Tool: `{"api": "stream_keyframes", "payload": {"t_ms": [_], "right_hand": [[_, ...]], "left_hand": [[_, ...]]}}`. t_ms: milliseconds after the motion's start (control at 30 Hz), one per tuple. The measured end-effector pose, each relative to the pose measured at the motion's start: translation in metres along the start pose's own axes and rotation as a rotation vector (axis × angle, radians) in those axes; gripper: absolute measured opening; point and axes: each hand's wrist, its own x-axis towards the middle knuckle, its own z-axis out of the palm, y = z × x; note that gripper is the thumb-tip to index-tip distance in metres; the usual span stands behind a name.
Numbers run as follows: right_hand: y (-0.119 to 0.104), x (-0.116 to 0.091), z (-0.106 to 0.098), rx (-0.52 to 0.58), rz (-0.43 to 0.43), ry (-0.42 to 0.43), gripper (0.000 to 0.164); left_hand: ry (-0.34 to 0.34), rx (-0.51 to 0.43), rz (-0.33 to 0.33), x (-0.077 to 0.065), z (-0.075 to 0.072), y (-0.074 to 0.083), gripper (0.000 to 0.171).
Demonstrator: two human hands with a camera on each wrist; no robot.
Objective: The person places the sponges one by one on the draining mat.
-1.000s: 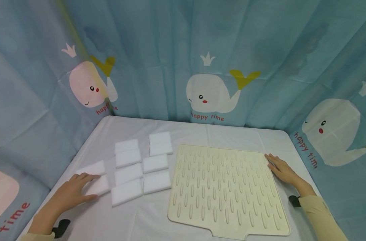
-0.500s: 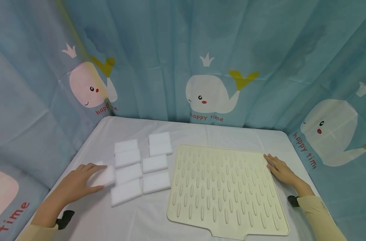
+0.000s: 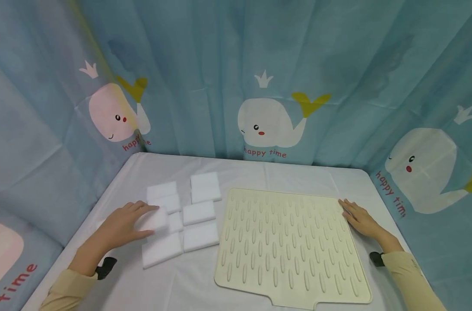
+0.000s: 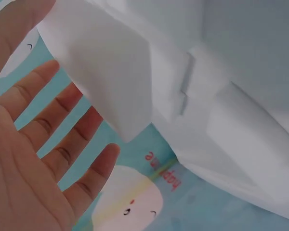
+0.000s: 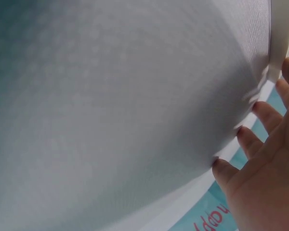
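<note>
Sponge point(image 3: 155, 221) has just shifted rightward, pinched between thumb and outspread fingers of my left hand point(image 3: 123, 225) — in transit, I judge, above the other white sponges point(image 3: 201, 236), all matte, flat, squared. My right hand point(image 3: 363, 221), fingers extended, holds nothing — resting at the cream ridged mat's point(image 3: 294, 246) corner.

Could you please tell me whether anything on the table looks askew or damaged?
Only the white pads look slightly askew: left of the mat, their edges do not line up. I see no spill or damage.
</note>
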Motion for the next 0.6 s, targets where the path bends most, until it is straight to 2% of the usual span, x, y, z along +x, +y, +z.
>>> {"api": "stream_keyframes", "payload": {"t_ms": [600], "right_hand": [[0.002, 0.001, 0.0, -0.015, 0.023, -0.016, 0.05]], "left_hand": [[-0.057, -0.058, 0.102, 0.056, 0.015, 0.03, 0.062]]}}
